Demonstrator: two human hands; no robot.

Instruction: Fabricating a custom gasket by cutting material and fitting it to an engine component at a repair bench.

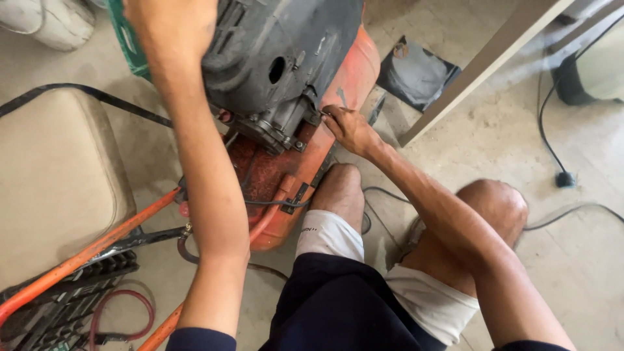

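Note:
A dark grey motor housing [279, 58] sits on an orange tank [273, 175] on the floor in front of my knees. My left hand [170, 26] rests on the top left of the housing, at the frame's upper edge. My right hand [348, 127] is pinched on a small metal tool at the housing's lower right corner, by a bolt. The tool's tip is too small to make out. A black cable [273, 203] runs across the tank's front.
A beige cushioned seat [55, 175] stands at the left. Orange handle bars [78, 260] and a red hose [123, 312] lie at the lower left. A table leg [481, 65], a dark bag [416, 71] and a black power cord [552, 156] are at the right.

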